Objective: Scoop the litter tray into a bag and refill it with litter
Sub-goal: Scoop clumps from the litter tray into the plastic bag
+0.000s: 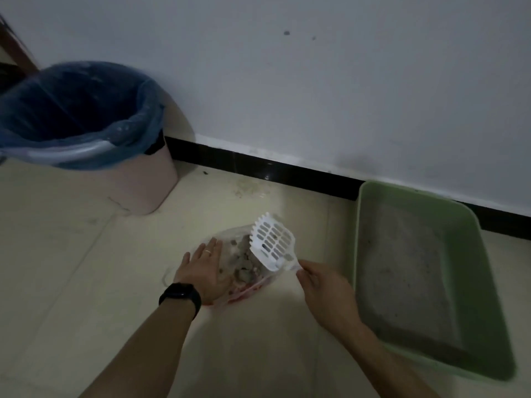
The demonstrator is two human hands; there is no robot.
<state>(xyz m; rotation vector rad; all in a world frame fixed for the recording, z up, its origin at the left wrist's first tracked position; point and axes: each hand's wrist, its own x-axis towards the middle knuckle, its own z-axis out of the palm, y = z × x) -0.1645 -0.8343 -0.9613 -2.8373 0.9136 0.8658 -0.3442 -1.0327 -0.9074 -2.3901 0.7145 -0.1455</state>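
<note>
Four task items and their setting, listed by size

Floor [86, 254]: pale tile that carries everything. A pink bin [149, 185] with a blue liner [138, 110] stands at the left by the wall, well apart from the work.

Litter tray [356, 254]: green moulded plastic, on the floor by the dark skirting at the right, just beside the right forearm. A thin grey layer of litter [402, 268] covers its base. It is judged stiff and only moderately heavy. It is best taken by two opposite rims and kept level, since loose grains would slide if it tilted.

Bag [247, 290]: clear thin film with red print low down, lying on the floor between bin and tray, mouth open. It holds grey clumps [244, 271]. It is judged soft, shapeless and bottom-heavy, and the film may slump or tear. Take it by the gathered mouth, with support beneath.

Scoop [273, 242]: white, slotted, judged light and rigid, held tilted over the bag's mouth with its toothed edge away from the person. The handle is the natural hold.

Right grip [321, 285]: clenched on the scoop's handle end, pinched between thumb and fingers. Whether it also catches the bag's edge cannot be told.

Left grip [204, 268]: released, fingers straight, palm laid on the bag's left side to steady it. A dark watch [181, 297] sits on the wrist and a ring [207, 251] on one finger
</note>
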